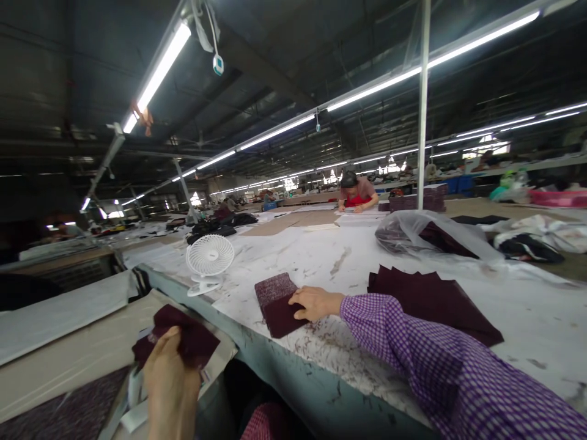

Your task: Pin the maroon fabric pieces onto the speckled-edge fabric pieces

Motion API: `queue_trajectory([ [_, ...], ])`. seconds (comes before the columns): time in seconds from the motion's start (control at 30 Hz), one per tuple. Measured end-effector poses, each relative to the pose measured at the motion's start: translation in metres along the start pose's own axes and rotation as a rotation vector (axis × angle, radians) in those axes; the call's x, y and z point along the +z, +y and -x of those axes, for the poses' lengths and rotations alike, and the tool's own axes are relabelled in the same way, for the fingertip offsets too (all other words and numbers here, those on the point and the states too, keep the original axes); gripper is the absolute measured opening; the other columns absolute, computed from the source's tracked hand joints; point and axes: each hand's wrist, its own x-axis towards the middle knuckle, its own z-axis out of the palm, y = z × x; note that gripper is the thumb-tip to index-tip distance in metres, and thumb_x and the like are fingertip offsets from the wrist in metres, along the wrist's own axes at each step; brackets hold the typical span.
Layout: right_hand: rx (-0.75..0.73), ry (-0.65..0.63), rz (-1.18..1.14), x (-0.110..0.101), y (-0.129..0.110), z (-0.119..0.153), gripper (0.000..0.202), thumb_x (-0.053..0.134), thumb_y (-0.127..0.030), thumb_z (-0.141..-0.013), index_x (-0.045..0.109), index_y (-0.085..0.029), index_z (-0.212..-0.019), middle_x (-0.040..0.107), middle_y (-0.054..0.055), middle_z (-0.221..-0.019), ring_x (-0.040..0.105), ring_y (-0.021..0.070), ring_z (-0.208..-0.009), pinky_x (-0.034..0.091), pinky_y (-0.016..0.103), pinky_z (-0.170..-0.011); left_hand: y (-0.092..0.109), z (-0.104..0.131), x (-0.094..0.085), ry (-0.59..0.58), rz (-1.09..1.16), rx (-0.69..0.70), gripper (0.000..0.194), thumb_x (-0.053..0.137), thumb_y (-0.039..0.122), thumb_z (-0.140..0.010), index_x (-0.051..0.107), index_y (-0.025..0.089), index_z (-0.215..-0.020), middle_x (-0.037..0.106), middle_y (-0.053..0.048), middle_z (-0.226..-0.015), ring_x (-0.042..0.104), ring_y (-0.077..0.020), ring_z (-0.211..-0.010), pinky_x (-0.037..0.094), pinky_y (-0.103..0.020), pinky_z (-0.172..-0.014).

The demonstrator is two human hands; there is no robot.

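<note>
My left hand (166,366) is closed around a dark maroon fabric piece (195,342), held low beside the table's edge. The piece is folded or bunched, and its far parts spread past my fingers. On the white-topped table, my right hand (316,303) lies over a small maroon cloth stack (282,318), fingers apart and touching its right side. A speckled band (274,287) shows along the back of that stack. To the right, beyond my sleeve, a larger fan of maroon fabric pieces (422,299) lies on the table.
A small white fan (210,260) stands at the table's left edge. A clear plastic bag (413,235) with maroon cloth sits at the right, near a metal pole (422,122). Speckled cloth (68,406) lies lower left. Across the table a person (356,192) leans over white sheets.
</note>
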Motion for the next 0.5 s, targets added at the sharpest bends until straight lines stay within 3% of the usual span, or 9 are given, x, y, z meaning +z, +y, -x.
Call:
queue_trajectory([
  [0.03,-0.003,0.007,-0.12,-0.004,-0.003,0.003,0.039,0.057,-0.032,-0.083,0.061,-0.013,-0.117,0.062,0.013,-0.116,0.057,0.0248,-0.108,0.045,0.035,-0.091,-0.002,0.011,0.007,0.076,0.001,0.023,0.01,0.058,0.027,-0.071,0.051,0.022,-0.077,0.054,0.004,-0.074,0.054,-0.0124,-0.069,0.048,-0.025,-0.064],
  [0.1,0.016,-0.011,-0.498,-0.013,-0.012,0.013,0.039,0.049,-0.037,-0.089,0.06,-0.011,-0.115,0.064,0.013,-0.112,0.061,0.0213,-0.099,0.048,0.032,-0.085,-0.006,0.036,0.025,0.026,-0.111,0.087,0.013,0.058,0.032,-0.073,0.052,0.021,-0.077,0.053,0.004,-0.074,0.052,-0.0123,-0.068,0.046,-0.024,-0.064],
  [0.17,0.085,-0.087,-0.918,-0.022,-0.021,0.026,0.054,0.036,-0.051,-0.093,0.053,-0.009,-0.122,0.064,0.016,-0.11,0.064,0.018,-0.087,0.052,0.03,-0.074,-0.011,0.066,0.045,-0.168,-0.256,0.13,0.016,0.055,0.036,-0.076,0.054,0.02,-0.077,0.053,0.002,-0.072,0.051,-0.0132,-0.069,0.044,-0.025,-0.066],
  [0.23,0.178,-0.171,-1.193,-0.029,-0.027,0.04,0.071,0.028,-0.065,-0.09,0.043,-0.01,-0.131,0.061,0.018,-0.112,0.065,0.0164,-0.076,0.053,0.03,-0.065,-0.016,0.096,0.061,-0.454,-0.364,0.158,0.02,0.054,0.039,-0.078,0.055,0.019,-0.077,0.056,0.0,-0.075,0.054,-0.016,-0.074,0.045,-0.028,-0.071],
  [0.3,0.247,-0.203,-1.272,-0.03,-0.028,0.054,0.073,0.041,-0.067,-0.084,0.037,-0.014,-0.135,0.058,0.017,-0.114,0.063,0.0145,-0.071,0.053,0.029,-0.059,-0.018,0.123,0.071,-0.691,-0.394,0.222,0.018,0.048,0.035,-0.084,0.055,0.019,-0.077,0.059,-0.003,-0.084,0.056,-0.0177,-0.083,0.045,-0.031,-0.078],
  [0.4,0.277,-0.161,-1.213,-0.024,-0.018,0.071,0.07,0.072,-0.041,-0.07,0.042,-0.015,-0.128,0.061,0.009,-0.101,0.059,0.0114,-0.065,0.049,0.023,-0.053,-0.018,0.15,0.078,-0.929,-0.436,0.281,0.017,0.043,0.027,-0.087,0.054,0.019,-0.077,0.059,-0.006,-0.09,0.056,-0.0182,-0.087,0.045,-0.032,-0.081],
  [0.5,0.244,-0.101,-1.208,-0.015,-0.003,0.083,0.055,0.071,-0.02,-0.063,0.052,-0.012,-0.114,0.061,0.001,-0.079,0.057,0.0106,-0.06,0.045,0.021,-0.053,-0.015,0.153,0.081,-1.05,-0.46,0.274,0.016,0.044,0.027,-0.089,0.057,0.019,-0.084,0.061,-0.006,-0.094,0.057,-0.0179,-0.09,0.045,-0.032,-0.082],
])
